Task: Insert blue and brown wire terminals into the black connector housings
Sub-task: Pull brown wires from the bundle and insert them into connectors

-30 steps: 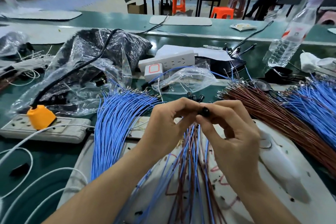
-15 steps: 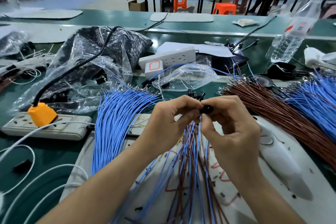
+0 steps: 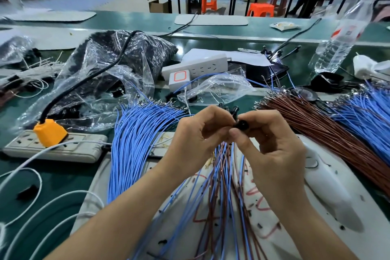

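Pinches black connector housing [image 3: 241, 125] in right hand [image 3: 272, 150], grips wire bundle [image 3: 223, 167] in left hand [image 3: 198, 135], seemingly steadying for insertion.

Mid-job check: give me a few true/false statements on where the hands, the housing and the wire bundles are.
1. The right hand pinches a black connector housing. True.
2. The loose brown wires lie left of the hands. False: they lie to the right, and a bundle of blue wires lies to the left.
3. An orange plug sits in the power strip at the left. True.
4. The left hand lies open and idle. False: it is raised beside the right hand, its fingers curled round the hanging wires.
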### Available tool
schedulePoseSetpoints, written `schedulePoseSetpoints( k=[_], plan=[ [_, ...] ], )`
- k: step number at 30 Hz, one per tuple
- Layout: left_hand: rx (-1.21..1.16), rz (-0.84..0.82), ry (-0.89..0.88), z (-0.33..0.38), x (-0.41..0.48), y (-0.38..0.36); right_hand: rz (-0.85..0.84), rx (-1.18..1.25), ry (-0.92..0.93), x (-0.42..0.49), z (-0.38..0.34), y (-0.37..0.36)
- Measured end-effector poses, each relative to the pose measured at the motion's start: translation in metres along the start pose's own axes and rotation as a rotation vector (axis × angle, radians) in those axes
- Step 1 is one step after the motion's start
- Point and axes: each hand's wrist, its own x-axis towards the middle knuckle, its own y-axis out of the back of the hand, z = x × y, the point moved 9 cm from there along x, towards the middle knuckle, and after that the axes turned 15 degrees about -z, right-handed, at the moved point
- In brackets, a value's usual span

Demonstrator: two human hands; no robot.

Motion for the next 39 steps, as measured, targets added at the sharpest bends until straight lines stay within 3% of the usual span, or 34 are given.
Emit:
schedulePoseSetpoints(
  k=[18,23,34,37,39],
  plan=[
    [-0.008,-0.023,-0.005,-0.002,-0.001,-0.003,-0.020,-0.074,0.032,-0.001,-0.005,-0.002],
    [0.083,-0.071,0.019,-0.004,0.005,-0.005,-0.018,-0.160,0.077,-0.002,-0.014,0.000],
    [0.080,-0.001,-0.062,-0.001,0.001,0.003,0.054,-0.257,-0.050,0.007,-0.007,0.023],
    [0.064,0.025,-0.081,0.002,0.000,0.008,0.106,-0.499,-0.212,0.018,0.007,0.073],
    [0.069,0.025,-0.091,0.003,-0.001,0.009,-0.021,-0.784,-0.479,0.024,0.036,0.106]
  ],
)
